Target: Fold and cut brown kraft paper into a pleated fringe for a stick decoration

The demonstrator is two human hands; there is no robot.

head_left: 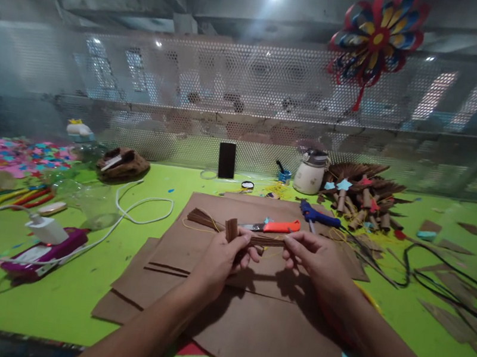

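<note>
Between my two hands is a pleated strip of brown paper point(267, 241), folded into a narrow stack. My left hand point(219, 257) is closed around its left part, where a short folded end stands up beside the thumb. At the right end, my right hand point(314, 257) pinches the strip between thumb and fingers. Another pleated brown paper length point(202, 219) shows left of my left hand, with thin yellow string by it; whether it joins the held strip is unclear. Just behind the strip lies an orange-handled cutter point(283, 226). Brown paper sheets point(271, 340) lie beneath my hands.
A blue glue gun point(323, 218) lies behind my right hand, its dark cable running right. Fan-shaped brown paper pieces point(367, 193) are heaped beside a white jar point(309, 175). At left are a purple power strip point(45, 253), a white cable point(145, 223) and colourful paper stars point(20, 156).
</note>
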